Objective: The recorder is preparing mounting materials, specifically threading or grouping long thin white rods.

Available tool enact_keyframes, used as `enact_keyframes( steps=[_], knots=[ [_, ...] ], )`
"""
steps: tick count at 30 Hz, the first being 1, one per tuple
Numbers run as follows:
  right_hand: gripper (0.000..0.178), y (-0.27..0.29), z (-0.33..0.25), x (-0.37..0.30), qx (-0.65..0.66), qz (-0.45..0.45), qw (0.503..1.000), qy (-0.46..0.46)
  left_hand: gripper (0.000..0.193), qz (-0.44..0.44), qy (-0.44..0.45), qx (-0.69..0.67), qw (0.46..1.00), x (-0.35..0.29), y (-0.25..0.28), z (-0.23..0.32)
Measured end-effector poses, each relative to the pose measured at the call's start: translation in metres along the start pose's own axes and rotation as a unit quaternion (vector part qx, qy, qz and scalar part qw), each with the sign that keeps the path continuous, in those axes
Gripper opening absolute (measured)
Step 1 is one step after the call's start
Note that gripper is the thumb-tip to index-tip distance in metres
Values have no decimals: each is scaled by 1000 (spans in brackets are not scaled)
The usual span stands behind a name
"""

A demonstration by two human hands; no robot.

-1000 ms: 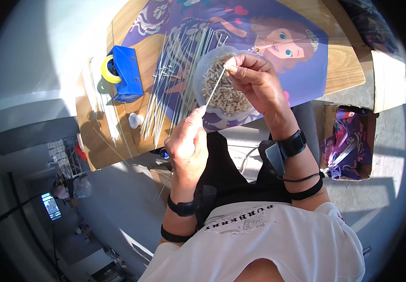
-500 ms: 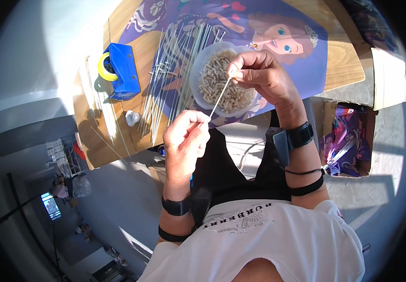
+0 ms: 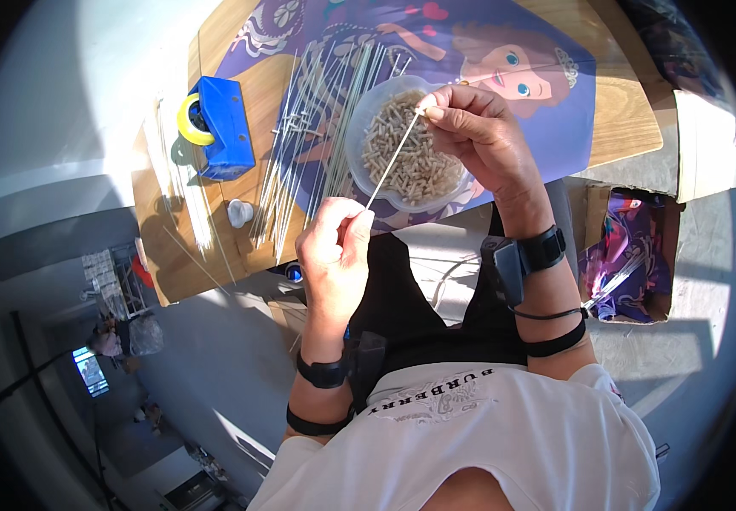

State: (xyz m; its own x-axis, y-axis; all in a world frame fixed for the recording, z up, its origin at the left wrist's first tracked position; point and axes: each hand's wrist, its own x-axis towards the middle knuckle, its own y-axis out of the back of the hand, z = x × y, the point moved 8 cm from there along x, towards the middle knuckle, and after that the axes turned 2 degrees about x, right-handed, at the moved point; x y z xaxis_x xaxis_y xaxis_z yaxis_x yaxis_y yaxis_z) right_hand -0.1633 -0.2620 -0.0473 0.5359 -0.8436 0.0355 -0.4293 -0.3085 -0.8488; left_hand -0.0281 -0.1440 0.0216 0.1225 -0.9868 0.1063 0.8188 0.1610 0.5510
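Hands come first. We hold one thin stick (image 3: 393,157) between them. Our left hand (image 3: 334,247) is curled shut around the low end of the stick, just past the near edge of the table (image 3: 632,119), over our lap. Our right hand (image 3: 478,136) pinches the top end with its fingertips (image 3: 432,111), right above the bowl (image 3: 359,128). The stick slants from low left up to high right, and it hangs in the air over the bowl's near rim.

We see the bowl is clear and full of small tan pieces (image 3: 410,157). It sits close to the near edge of the table, on a purple mat (image 3: 555,128) with a cartoon picture on it. The mat's near edge hangs close to the table edge too.

We see a big bunch of thin sticks (image 3: 317,145) lying just left of the bowl, touching its side. More loose sticks (image 3: 189,196) lie farther left, near the table's left edge. A blue tape holder (image 3: 227,128) with a yellow roll (image 3: 187,119) stands beside them. A little white cap (image 3: 240,211) sits near the front edge.

We have open room between the table and our body. To our right, past the table corner, a cardboard box (image 3: 632,255) holds colourful things.
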Motion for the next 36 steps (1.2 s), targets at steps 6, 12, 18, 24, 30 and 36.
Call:
enact_keyframes(
  steps=[6, 12, 18, 24, 30, 36],
  knots=[
    [4, 2, -9, 0, -94, 14, 993, 66, 5, 10, -43, 20, 999, 0, 0, 13],
    [5, -5, -11, -2, -115, -39, 991, 51, 5, -63, 219, -174, 958, -11, -1, -16],
    [5, -11, 1, -3, -48, -34, 998, 7, 4, 7, 17, -7, 1000, -2, 5, 9],
    [4, -24, -1, -6, -168, -65, 984, 11, 10, -58, 188, -179, 964, -6, -6, -8],
    [3, -40, 39, -8, -150, -122, 977, -92, 11, -1, 165, -196, 967, 10, -10, -7],
    [5, -20, 22, -2, -121, -25, 991, -54, 9, -3, 86, -84, 993, 4, 1, -16]
  ],
)
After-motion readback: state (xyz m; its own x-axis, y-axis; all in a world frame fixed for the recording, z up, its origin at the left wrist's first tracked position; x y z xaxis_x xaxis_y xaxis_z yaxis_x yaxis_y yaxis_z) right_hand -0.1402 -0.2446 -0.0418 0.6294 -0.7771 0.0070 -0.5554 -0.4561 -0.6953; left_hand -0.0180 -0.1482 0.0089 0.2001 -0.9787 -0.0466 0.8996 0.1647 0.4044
